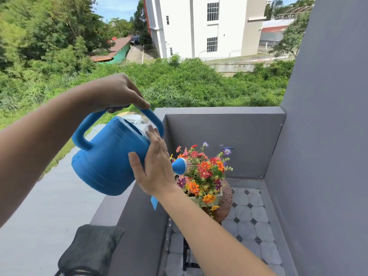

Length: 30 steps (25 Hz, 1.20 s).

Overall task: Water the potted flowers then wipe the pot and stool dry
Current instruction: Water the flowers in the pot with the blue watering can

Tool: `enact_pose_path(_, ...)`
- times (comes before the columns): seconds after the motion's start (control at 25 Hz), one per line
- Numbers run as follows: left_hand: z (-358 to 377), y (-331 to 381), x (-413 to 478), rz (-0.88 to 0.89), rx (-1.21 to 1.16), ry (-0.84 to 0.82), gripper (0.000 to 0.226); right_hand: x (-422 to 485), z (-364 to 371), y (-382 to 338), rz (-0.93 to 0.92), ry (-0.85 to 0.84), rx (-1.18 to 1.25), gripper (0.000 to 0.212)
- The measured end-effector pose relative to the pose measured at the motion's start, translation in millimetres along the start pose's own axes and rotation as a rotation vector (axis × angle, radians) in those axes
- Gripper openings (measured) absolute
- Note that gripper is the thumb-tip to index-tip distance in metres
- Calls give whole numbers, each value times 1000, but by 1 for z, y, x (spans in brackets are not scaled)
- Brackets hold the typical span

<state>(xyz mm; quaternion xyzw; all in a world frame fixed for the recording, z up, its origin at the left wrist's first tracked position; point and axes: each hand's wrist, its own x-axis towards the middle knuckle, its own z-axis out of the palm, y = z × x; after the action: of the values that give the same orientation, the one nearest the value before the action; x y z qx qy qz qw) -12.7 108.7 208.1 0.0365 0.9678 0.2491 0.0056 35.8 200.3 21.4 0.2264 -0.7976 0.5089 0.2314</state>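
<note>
Dark green cloth (pixel 89 248) lies crumpled at the lower left, on top of a grey ledge (pixel 103 212). Above it, the left hand (pixel 117 94) reaches in from the left edge, fingers and thumb curled round the top handle of a blue plastic watering can (pixel 107 158). The can is tipped forward and to the right. The right hand (pixel 157 168) comes up from the bottom of the view and presses flat against the can's front, fingers straight and close together, thumb spread out to the side, steadying it without gripping.

To the right of that hand, the can's rose (pixel 180 166) sprays fine streams of water onto the flowers (pixel 203 172), a bunch of orange, red and purple blooms. They stand in a pale green pot (pixel 209 200), which sits on a round brown stool (pixel 227 196) whose top is beaded with droplets. The stool stands on a tiled floor (pixel 251 216), with a grey wall (pixel 328 136) along the right.

Watering looks to be under way; wiping has not begun. The next move likely calls for levelling the can, setting it down, and taking the cloth to the wet pot and stool.
</note>
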Motion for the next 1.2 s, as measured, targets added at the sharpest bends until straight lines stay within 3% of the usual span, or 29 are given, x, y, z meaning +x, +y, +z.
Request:
enact_pose_path(0.2,-6,-4,0,-18,-42,64,17,10,-3,-5,5,1,-41,72)
enact_pose_path(0.36,-10,-14,-4,-37,-36,82,19,5,7,-12,-135,13,-157,66)
enact_pose_path(0.6,4,-23,-14,-79,-22,1,15,-33,28,-19,-169,-50,-224,67)
enact_pose_path(0.8,11,-16,-17,-65,-62,-35,16,-43,26,-21,-143,18,-287,66)
enact_pose_path(1.2,-7,-4,-7,-30,-74,105,18,0,11,-14,-177,-7,-273,66)
